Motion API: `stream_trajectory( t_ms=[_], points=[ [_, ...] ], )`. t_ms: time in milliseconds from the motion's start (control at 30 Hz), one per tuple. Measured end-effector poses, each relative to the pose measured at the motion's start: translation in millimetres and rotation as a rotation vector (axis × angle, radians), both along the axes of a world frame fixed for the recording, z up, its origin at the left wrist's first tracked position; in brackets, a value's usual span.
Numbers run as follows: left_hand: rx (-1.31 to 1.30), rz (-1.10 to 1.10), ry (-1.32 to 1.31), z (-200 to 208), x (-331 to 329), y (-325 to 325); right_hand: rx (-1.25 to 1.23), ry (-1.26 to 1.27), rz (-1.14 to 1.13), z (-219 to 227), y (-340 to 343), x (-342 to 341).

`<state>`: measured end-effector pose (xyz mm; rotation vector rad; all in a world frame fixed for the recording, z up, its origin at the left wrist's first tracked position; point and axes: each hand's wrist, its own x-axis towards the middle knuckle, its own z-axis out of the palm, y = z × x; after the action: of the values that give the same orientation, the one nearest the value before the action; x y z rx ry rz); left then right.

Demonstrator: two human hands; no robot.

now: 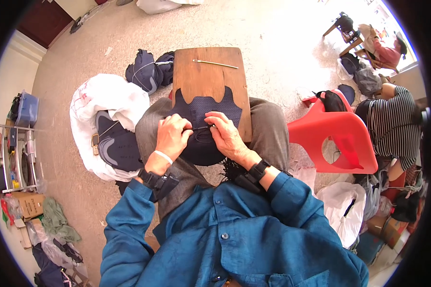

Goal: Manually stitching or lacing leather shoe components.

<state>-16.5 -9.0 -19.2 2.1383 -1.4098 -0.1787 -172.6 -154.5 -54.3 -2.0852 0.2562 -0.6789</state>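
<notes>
A flat navy knit fabric piece (222,103), shaped like a shoe upper, lies over the near end of a wooden stool top (210,76) between my knees. Above it, a thin dark cord (201,127) runs taut between my two hands, with a loop hanging below. My left hand (172,136) pinches one end between thumb and fingers. My right hand (230,137) has its fingers closed on the other end, its wrist resting by the fabric's right edge. A long thin brass-coloured rod (215,63) lies near the stool's far end.
On the left, a white sack (91,93) holds more navy pieces (117,146); a tied navy bundle (146,71) sits beyond it. A red plastic chair (330,136) stands right, near a person in a striped top (395,124). A white plastic bag (342,208) lies below the chair.
</notes>
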Motion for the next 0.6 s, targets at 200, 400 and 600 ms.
stream_trajectory(
  t_ms=[200, 400, 600],
  points=[
    [-0.139, -0.035, 0.036, -2, -6, -8, 0.269, -0.084, -0.075, 9, 2, 2],
    [0.155, -0.121, 0.035, 7, -1, -31, 0.436, 0.103, -0.193, 15, -15, -6],
    [0.015, -0.168, -0.226, -16, -10, -36, 0.455, 0.148, -0.136, -1, -20, -2]
  ],
)
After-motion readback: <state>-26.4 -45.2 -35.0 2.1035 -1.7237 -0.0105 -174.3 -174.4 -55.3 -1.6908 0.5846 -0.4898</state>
